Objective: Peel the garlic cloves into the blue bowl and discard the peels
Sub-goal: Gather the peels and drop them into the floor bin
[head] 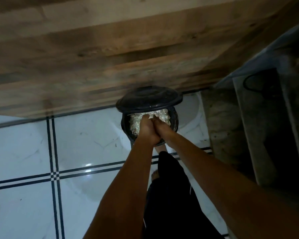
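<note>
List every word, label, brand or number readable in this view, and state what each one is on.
No readable text anywhere in the view.
The black bin, its lid, the wooden cabinet front and the tiled floor show no lettering.
A small white mark on the dark trousers is too small and blurred to read.

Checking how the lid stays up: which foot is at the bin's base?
The farther foot, right at the near edge of the bin; the other foot stands back on the white tiles.
</note>
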